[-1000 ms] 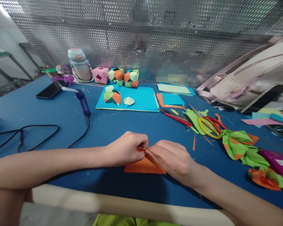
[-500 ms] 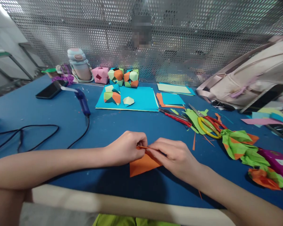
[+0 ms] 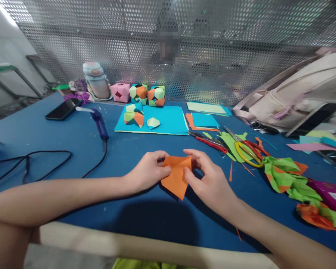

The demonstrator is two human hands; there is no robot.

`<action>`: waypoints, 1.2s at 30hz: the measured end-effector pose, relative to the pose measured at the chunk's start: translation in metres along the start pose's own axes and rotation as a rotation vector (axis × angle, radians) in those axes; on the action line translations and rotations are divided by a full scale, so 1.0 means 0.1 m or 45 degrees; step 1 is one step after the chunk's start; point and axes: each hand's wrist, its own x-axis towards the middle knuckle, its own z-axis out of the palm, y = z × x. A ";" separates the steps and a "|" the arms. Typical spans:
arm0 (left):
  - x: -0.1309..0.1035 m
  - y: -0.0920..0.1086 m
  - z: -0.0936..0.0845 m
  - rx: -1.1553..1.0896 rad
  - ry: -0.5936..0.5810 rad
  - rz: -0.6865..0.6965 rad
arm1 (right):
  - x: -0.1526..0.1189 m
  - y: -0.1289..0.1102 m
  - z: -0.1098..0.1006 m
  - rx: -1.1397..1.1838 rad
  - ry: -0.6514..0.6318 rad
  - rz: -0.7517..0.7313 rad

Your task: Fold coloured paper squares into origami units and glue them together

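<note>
A small sheet of orange paper (image 3: 177,175), creased and pointed at its lower end, is held just above the blue table in front of me. On its left edge my left hand (image 3: 149,170) is closed, thumb on the front face and fingers behind. My right hand (image 3: 208,175) grips the right edge, its thumb on the front and the index finger raised off the top corner. Beyond the hands, a partly built origami piece (image 3: 133,115) and a pale folded unit (image 3: 153,123) rest on a stack of blue paper (image 3: 168,119).
Right of the hands lie a red-handled craft knife (image 3: 212,144), scissors (image 3: 250,153) and crumpled green-orange paper (image 3: 285,175). A corded blue glue gun (image 3: 99,125) and a phone (image 3: 64,109) are at left. Finished paper cubes (image 3: 156,96) and a bottle (image 3: 97,82) line the back.
The orange paper has been lifted and turned, so its face shows with the point downward. My hands have moved apart, from pinching its top fold to holding opposite edges.
</note>
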 end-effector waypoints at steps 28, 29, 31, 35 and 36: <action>-0.06 -0.01 0.06 -0.349 -0.093 -0.027 | 0.08 0.04 -0.06 0.067 -0.090 0.094; -0.06 -0.01 0.06 -0.336 -0.088 -0.016 | 0.08 0.04 -0.06 0.070 -0.094 0.122; -0.05 0.00 0.04 -0.301 -0.065 0.012 | 0.09 0.03 -0.06 0.077 -0.128 0.188; 0.00 -0.04 0.02 -0.178 0.010 0.056 | 0.10 0.01 -0.07 0.099 -0.250 0.276; 0.00 -0.05 0.01 -0.126 0.018 0.070 | 0.10 0.01 -0.07 0.105 -0.261 0.276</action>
